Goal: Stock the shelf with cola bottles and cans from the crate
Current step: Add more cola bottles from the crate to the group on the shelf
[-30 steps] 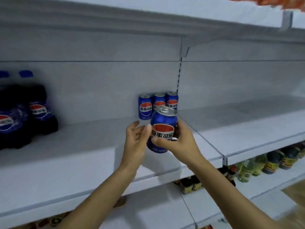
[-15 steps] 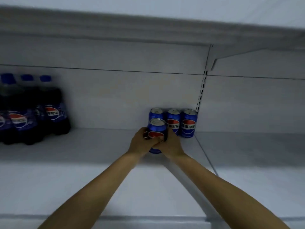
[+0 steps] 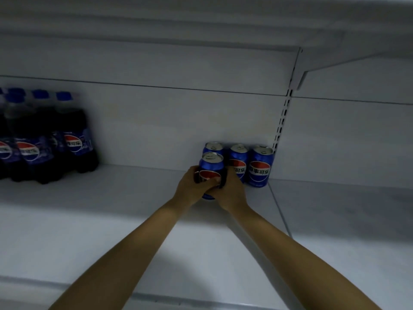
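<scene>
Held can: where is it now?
Head view, centre: held can, gripped by left hand and right hand, on or just above the shelf, in front of the back row's leftmost can.

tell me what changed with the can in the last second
The left hand and right hand carried the can from the shelf's front edge back to the row of three cans; both still grip it. That row and the bottles stayed put.

Two hands on one blue cola can point(image 3: 211, 167)

The left hand point(image 3: 191, 187) and right hand point(image 3: 232, 191) grip the upright can from both sides above the white shelf point(image 3: 107, 222). Three more cans point(image 3: 259, 170) stand just beyond the hands, against the back wall point(image 3: 145, 121). Blue-capped cola bottles point(image 3: 44, 142) stand well to their left.
</scene>
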Available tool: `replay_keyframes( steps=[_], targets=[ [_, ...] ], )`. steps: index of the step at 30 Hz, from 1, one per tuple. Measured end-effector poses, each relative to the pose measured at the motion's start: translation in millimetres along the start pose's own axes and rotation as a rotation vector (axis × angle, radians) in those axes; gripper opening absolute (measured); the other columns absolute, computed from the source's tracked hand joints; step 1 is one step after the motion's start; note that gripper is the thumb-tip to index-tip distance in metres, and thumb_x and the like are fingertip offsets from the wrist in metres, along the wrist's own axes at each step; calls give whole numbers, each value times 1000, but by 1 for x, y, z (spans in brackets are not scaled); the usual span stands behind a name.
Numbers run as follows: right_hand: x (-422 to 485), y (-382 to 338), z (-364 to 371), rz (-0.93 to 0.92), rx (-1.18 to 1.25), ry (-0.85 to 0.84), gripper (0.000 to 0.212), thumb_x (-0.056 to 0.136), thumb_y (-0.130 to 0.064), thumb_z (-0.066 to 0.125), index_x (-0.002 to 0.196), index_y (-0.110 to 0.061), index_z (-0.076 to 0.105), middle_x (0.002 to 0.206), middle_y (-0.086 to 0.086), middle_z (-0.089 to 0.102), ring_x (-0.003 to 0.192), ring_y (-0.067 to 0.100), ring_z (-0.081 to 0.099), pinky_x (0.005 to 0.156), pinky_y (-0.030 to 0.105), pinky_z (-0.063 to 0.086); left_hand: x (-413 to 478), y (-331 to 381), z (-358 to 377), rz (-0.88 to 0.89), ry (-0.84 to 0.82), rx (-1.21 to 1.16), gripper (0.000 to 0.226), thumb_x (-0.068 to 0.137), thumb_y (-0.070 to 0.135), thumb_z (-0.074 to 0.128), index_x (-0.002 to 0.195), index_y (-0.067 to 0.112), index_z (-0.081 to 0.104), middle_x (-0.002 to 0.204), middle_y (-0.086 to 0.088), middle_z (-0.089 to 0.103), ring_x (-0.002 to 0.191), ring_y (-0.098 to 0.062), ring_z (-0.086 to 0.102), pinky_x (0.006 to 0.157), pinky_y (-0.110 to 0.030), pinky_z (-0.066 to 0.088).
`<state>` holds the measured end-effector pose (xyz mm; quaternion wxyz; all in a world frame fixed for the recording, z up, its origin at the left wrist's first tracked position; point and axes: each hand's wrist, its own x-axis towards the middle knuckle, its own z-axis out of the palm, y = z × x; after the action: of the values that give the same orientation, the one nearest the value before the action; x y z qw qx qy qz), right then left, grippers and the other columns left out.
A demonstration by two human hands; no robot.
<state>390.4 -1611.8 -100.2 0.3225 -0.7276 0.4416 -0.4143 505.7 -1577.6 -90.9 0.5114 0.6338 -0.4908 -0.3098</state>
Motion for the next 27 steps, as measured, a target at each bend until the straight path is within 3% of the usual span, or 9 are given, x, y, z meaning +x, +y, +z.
replay_keyframes(
  steps=[5, 9, 12, 14, 16, 18, 21, 23, 27],
  targets=[
    [-3, 3, -1, 18, 9, 8, 66, 73, -14, 80, 131, -12, 47, 126, 3, 61, 114, 20, 58, 90, 29, 48, -7, 2, 4, -16, 8, -14, 67, 62, 48, 77, 117, 26, 46, 110, 3, 62, 104, -17, 62, 94, -39, 52],
    [-28, -10, -7, 57, 152, 168, 67, 78, -11, 76, 136, -16, 43, 130, 1, 56, 116, 15, 55, 95, 29, 47, -23, 6, 4, -36, 12, -71, 74, 83, 42, 70, 142, 18, 33, 139, -4, 48, 128, -21, 48, 105, -34, 41],
    [-55, -41, -6, 57, 264, 248, 43, 84, -14, 72, 120, -22, 49, 114, -7, 59, 105, 11, 56, 88, 19, 48, -50, 13, -14, -79, 68, -122, 73, 91, 51, 51, 150, 19, 22, 155, 1, 28, 139, -17, 31, 106, -26, 28],
    [-78, -72, -1, 29, 395, 277, 26, 87, -14, 69, 106, -22, 54, 98, -14, 60, 89, 4, 59, 74, 10, 46, -77, 16, -43, -39, 125, -169, 68, 93, 59, 40, 149, 23, 27, 152, 6, 32, 139, -13, 31, 106, -22, 23],
    [-104, -106, 11, -5, 544, 288, 20, 88, -14, 67, 105, -17, 58, 98, -9, 63, 86, -1, 60, 77, 13, 47, -113, 17, -85, 25, 198, -213, 75, 87, 72, 33, 146, 26, 33, 148, 9, 37, 137, -11, 34, 115, -29, 21],
    [-138, -139, 35, -39, 653, 238, 16, 90, -15, 65, 104, -20, 59, 104, -6, 64, 95, 1, 61, 83, 15, 48, -162, 11, -133, 87, 264, -184, 82, 78, 79, 28, 143, 30, 38, 146, 12, 41, 134, -6, 39, 115, -33, 27],
    [-204, -185, 88, -83, 755, 46, 15, 92, -16, 62, 104, -25, 59, 108, -6, 65, 100, 0, 62, 83, 13, 47, -252, -7, -198, 158, 395, -93, 61, 83, 76, 32, 132, 41, 44, 137, 21, 48, 125, 9, 42, 103, -17, 35],
    [-254, -209, 132, -83, 768, -132, 18, 92, -15, 61, 110, -20, 60, 112, -3, 66, 102, 1, 62, 81, 12, 47, -311, -27, -235, 135, 492, -66, 48, 87, 62, 35, 129, 39, 45, 133, 22, 50, 124, 10, 43, 100, -10, 36],
    [-352, -233, 218, 14, 773, -406, 27, 92, -17, 62, 118, -12, 61, 109, -3, 67, 97, -3, 63, 83, 15, 50, -431, -77, -305, -56, 724, -104, 51, 90, 55, 33, 132, 32, 48, 130, 21, 52, 122, 5, 46, 98, -11, 37]
  ],
)
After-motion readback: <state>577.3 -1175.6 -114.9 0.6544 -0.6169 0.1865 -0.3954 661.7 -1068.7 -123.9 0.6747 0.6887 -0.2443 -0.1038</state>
